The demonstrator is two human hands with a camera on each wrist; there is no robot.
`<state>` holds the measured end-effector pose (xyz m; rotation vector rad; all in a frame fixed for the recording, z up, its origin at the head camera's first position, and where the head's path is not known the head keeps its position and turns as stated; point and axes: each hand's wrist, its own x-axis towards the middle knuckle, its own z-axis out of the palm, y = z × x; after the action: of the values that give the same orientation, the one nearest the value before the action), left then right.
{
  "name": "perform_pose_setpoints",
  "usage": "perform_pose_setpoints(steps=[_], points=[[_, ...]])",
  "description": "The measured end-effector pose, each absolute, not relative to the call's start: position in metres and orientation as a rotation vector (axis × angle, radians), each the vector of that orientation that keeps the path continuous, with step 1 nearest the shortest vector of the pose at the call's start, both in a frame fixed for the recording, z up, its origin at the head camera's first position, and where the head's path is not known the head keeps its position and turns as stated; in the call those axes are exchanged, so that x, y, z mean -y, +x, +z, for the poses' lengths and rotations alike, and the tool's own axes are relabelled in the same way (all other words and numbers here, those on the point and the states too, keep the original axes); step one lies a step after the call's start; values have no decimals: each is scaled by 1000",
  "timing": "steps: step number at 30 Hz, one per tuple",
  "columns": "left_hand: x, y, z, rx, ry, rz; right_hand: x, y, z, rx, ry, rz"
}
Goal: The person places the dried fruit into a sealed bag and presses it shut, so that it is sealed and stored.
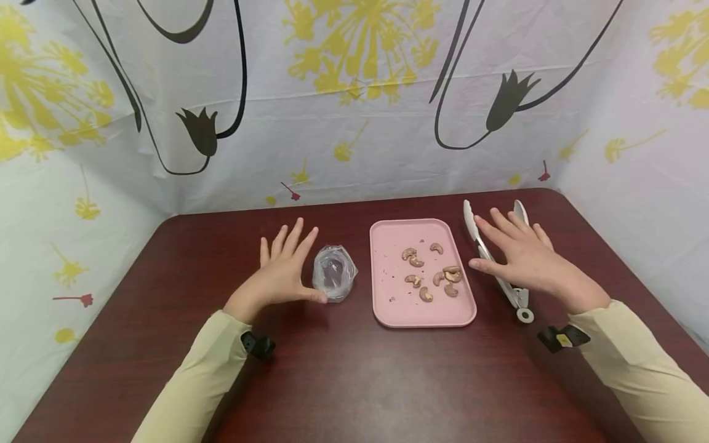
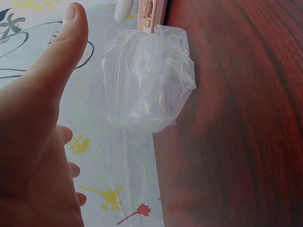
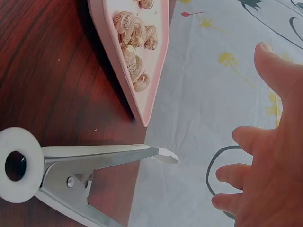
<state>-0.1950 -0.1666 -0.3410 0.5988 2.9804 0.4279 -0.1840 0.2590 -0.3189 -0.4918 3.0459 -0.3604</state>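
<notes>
I see the dark red table (image 1: 360, 384) bearing a pink tray (image 1: 399, 311). Right of it lie tongs (image 3: 66, 169), arms apart. Over them my right hand (image 1: 523, 255) spreads its fingers, released. My left hand (image 1: 282, 277) is likewise splayed, ungripping, thumb near the clear bag (image 2: 149, 80). Brown cashews (image 1: 425, 295) dot the tray.
</notes>
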Motion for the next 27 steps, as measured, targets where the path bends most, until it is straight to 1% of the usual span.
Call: perform_pose_setpoints(steps=[15,27], points=[[164,-197,-349,-2998,666,465,-264,-188,-328,-3033,-445,-382],[161,-201,-353,-3013,738,509,-268,-195,-334,-3074,-485,-397]])
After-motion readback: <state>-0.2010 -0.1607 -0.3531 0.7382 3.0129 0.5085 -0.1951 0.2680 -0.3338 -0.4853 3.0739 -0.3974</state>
